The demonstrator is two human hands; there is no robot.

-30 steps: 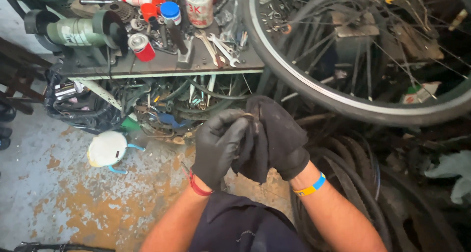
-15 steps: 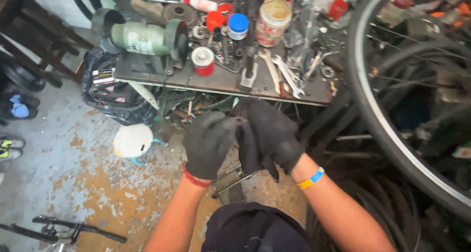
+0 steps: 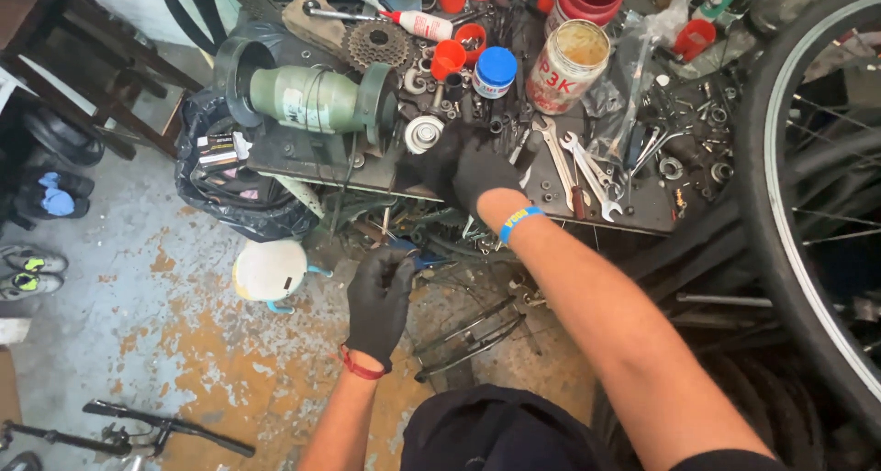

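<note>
while the right hand (image 3: pixel 479 173) lies flat, fingers spread, on the bench (image 3: pixel 642 216) below a blue-lidded jar (image 3: pixel 496 71), the left hand (image 3: pixel 378 301) hangs half-curled, empty.

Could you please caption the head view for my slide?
Black-gloved right hand reaches onto cluttered metal workbench; black-gloved left hand hangs below.

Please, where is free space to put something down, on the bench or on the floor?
The workbench is crowded: bench grinder, tins, wrenches and small parts cover it. The right hand reaches among them. Bare room is on the concrete floor, between the white bucket, the shoes and the left hand.
</note>
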